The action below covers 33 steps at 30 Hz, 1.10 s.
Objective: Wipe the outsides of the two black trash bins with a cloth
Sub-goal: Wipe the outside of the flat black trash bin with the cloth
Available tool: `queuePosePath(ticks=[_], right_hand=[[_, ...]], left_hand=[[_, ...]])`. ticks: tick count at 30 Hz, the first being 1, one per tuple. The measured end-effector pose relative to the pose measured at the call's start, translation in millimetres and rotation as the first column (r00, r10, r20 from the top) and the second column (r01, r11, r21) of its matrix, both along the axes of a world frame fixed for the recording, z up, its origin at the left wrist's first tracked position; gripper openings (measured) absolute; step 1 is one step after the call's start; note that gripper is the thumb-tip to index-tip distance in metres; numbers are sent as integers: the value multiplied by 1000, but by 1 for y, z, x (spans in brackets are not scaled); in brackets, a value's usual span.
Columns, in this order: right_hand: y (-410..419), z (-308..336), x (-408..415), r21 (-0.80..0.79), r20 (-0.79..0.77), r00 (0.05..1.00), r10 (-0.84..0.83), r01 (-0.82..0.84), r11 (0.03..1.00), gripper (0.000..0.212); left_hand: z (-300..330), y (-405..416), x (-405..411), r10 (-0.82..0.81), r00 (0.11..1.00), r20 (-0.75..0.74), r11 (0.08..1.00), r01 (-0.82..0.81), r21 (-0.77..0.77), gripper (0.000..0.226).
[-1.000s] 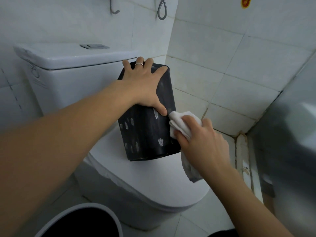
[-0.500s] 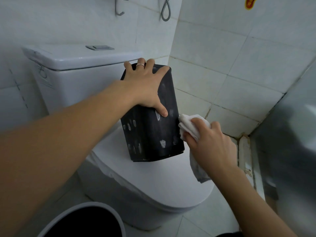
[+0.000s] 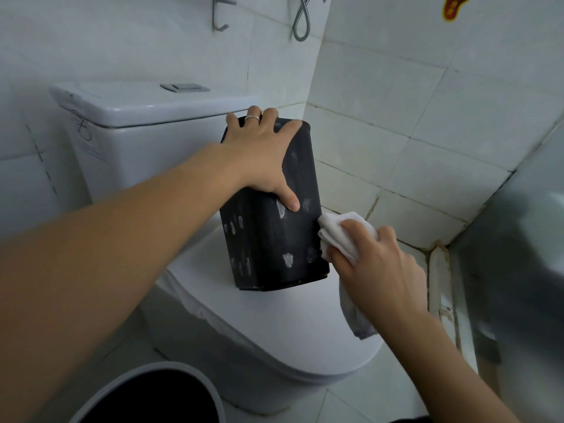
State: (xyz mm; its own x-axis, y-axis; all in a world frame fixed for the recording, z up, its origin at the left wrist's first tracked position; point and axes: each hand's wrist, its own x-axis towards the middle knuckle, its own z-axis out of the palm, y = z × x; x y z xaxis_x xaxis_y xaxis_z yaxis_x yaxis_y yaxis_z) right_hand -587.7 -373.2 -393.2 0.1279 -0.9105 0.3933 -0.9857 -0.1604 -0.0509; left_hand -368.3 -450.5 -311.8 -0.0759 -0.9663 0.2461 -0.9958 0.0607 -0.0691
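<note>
A small black rectangular trash bin (image 3: 274, 239) stands upside down on the closed white toilet lid (image 3: 274, 325), with pale smudges on its sides. My left hand (image 3: 262, 154) lies over its top, fingers curled over the far edge and thumb on the front face. My right hand (image 3: 372, 270) grips a bunched white cloth (image 3: 341, 233) against the bin's right side, low down; a tail of the cloth hangs below the hand. A second bin (image 3: 152, 395), round with a pale rim and black inside, shows at the bottom left.
The toilet tank (image 3: 146, 123) stands right behind the small bin. Tiled walls close in at the back and right, with a hook (image 3: 218, 13) and a hose loop (image 3: 300, 22) above. A grey blurred surface (image 3: 525, 239) fills the right edge. Floor tiles lie below.
My right hand and the cloth have slid from the bin's front right corner round to its right side. The left hand keeps its hold on top; the view has shifted slightly.
</note>
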Motion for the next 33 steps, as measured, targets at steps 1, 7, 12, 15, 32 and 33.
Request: queuePosePath(ticks=[1, 7, 12, 15, 32, 33], right_hand=[[0, 1, 0, 4, 2, 1000, -1, 1, 1000, 29], [20, 2, 15, 5, -56, 996, 70, -70, 998, 30], [4, 1, 7, -43, -23, 1000, 8, -9, 999, 29], [-1, 2, 3, -37, -10, 1000, -16, 15, 999, 29], [10, -2, 3, -50, 5, 998, 69, -68, 996, 29], [14, -3, 7, -53, 8, 996, 91, -90, 995, 30]], left_hand=[[0, 0, 0, -3, 1000, -2, 1000, 3, 2, 147], [0, -3, 2, -21, 1000, -12, 1000, 21, 8, 146], [-1, -3, 0, -24, 1000, -6, 1000, 24, 3, 144], [0, -4, -3, -25, 1000, 2, 1000, 25, -3, 143], [0, -6, -4, -47, 999, -2, 999, 47, -6, 142], [0, -6, -5, -48, 999, -1, 999, 48, -8, 142]])
